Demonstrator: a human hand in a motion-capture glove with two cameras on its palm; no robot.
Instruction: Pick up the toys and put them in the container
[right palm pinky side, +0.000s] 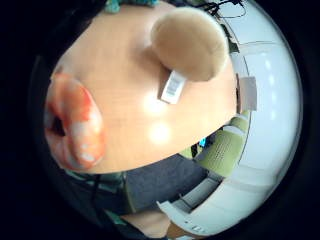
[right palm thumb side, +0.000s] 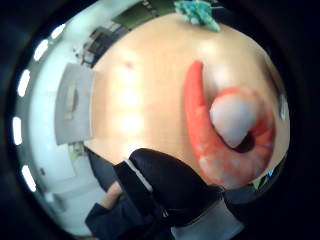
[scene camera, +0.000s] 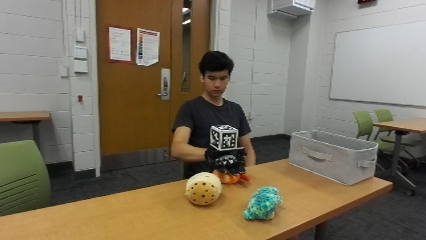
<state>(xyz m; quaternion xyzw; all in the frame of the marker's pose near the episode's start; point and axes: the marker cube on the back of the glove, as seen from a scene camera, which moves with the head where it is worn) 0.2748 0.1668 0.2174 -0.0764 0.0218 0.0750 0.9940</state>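
The gloved right hand (scene camera: 225, 161) is over the orange shrimp toy (scene camera: 231, 177), which lies on the desk (scene camera: 133, 210) just behind the tan round plush (scene camera: 203, 189). Its fingers (right palm thumb side: 165, 177) are curved down at the shrimp; I cannot tell if they clamp it. A teal plush (scene camera: 262, 203) lies beside the tan plush, toward the grey container (scene camera: 333, 156).

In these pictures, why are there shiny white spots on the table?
Ceiling lights bounce off the table: the little finger side palm view shows two bright glare patches near the tan plush toy, the thumb side palm view shows more beside the shrimp toy, and the outside view shows only a soft sheen.
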